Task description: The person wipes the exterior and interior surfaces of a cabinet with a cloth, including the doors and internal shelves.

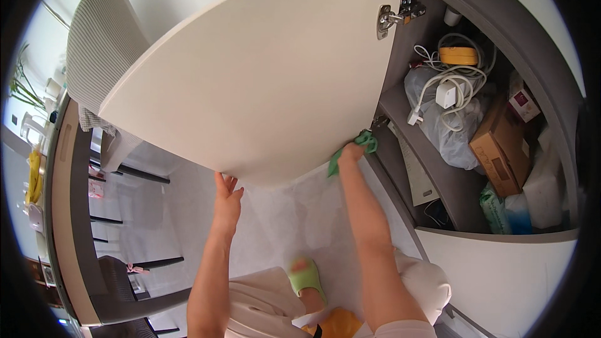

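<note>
A cream cabinet door (263, 70) stands swung out in front of me on metal hinges (385, 21). Its lower outer edge meets the fingers of my left hand (227, 199), which holds it there with the fingertips behind the panel. My right hand (352, 152) grips a green cloth (365, 142) against the door's lower corner on the hinge side. Part of the cloth hangs below that hand. The lower hinge is partly hidden by the cloth and hand.
Right of the door, the cabinet shelf (434, 164) holds a coiled white power cord (448, 94), yellow tape roll (458, 56), plastic bag (450, 138) and cardboard box (504, 150). A ribbed chair (103, 42) and long table (61, 225) stand left. My green slipper (307, 278) rests on the floor.
</note>
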A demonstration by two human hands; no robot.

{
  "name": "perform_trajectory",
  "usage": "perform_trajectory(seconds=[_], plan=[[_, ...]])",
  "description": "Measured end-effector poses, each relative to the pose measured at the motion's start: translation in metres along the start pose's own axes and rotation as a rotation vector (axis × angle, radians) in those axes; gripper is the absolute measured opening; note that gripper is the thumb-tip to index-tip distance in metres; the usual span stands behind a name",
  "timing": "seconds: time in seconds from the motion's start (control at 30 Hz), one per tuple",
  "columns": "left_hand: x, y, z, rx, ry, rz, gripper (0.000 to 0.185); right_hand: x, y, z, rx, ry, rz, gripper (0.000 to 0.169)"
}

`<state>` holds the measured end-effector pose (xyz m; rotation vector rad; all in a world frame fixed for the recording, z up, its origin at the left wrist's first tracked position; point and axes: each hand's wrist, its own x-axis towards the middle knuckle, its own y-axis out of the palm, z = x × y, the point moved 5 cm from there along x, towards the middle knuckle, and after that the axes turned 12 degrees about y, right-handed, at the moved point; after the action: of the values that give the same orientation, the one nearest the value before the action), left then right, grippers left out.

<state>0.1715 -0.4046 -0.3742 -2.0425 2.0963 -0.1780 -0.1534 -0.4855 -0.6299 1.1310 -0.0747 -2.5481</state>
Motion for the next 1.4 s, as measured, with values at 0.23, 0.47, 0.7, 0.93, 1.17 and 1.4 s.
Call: perform_trajectory(seconds=[0.23, 0.47, 0.7, 0.93, 1.17, 1.4], plan=[[-0.002, 0.003, -0.01, -0.016, 0.011, 0.005, 0.083, -0.029, 0.012, -0.125, 0.048, 0.133, 0.263, 0.041], [-0.006, -0.02, 0.024, 0.043, 0.018, -0.019, 0.087, -0.228, 0.03, -0.212, 0.093, 0.609, 0.526, 0.037], [0.009, 0.009, -0.01, -0.067, 0.056, -0.023, 0.075, -0.236, 0.061, -0.156, 0.064, 0.538, 0.547, 0.022], [0.012, 0.016, -0.021, -0.216, 0.041, -0.115, 0.069, -0.317, 0.049, 0.019, -0.096, 0.451, 0.748, 0.016], [0.005, 0.014, -0.03, -0.2, 0.015, -0.154, 0.076, -0.345, 0.041, 0.147, 0.036, 0.118, 0.799, 0.029], [0.003, 0.046, -0.03, -0.36, -0.044, -0.221, 0.081, -0.378, -0.024, 0.263, -0.23, -0.503, 0.894, 0.035]])
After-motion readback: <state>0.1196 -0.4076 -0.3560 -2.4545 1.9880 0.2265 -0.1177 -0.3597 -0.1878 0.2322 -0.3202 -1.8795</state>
